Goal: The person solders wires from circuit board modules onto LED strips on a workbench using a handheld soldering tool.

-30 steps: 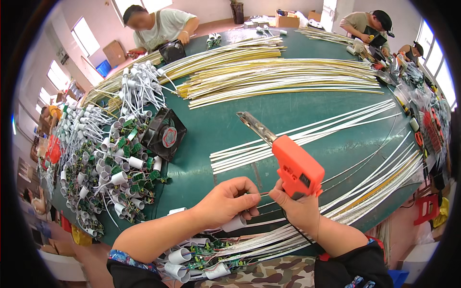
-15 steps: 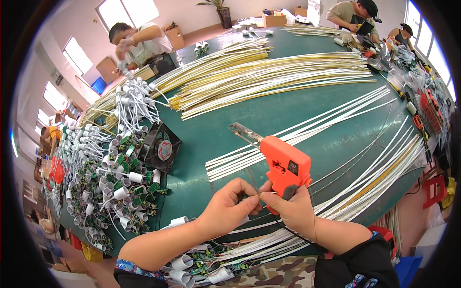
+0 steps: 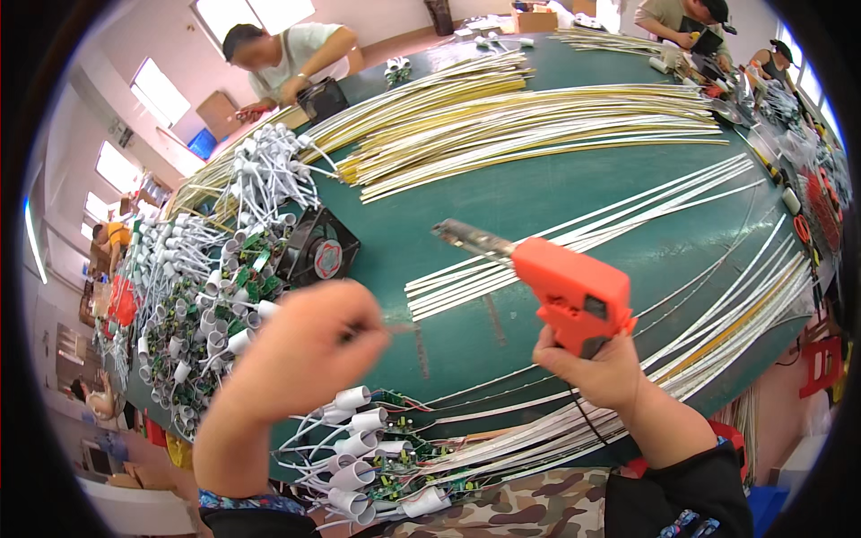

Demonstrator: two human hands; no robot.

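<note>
soldering gun point(image 3: 574, 285): orange-red | table point(image 3: 404, 240): green | strips point(image 3: 538, 125): white, yellow | cloth point(image 3: 549, 507): camouflage

- The person's right hand point(image 3: 599, 372) grips the handle of a red soldering gun point(image 3: 574, 285), its metal tip pointing up and to the left above the green table point(image 3: 466, 202).
- The left hand point(image 3: 309, 345), blurred, is curled well apart from the gun; whether it holds anything cannot be told.
- Beyond the gun lie thin white strips point(image 3: 475, 287), roughly side by side; another bundle of strips point(image 3: 717, 350) spreads at the right.
- Near the person's lap, white cylindrical sockets point(image 3: 352, 475) lie among green circuit boards.
- A larger heap of sockets and boards point(image 3: 202, 327) covers the left side, beside a black fan point(image 3: 320, 248).
- Across the table, a co-worker point(image 3: 296, 56) sits behind long yellow and white strips point(image 3: 538, 125).
</note>
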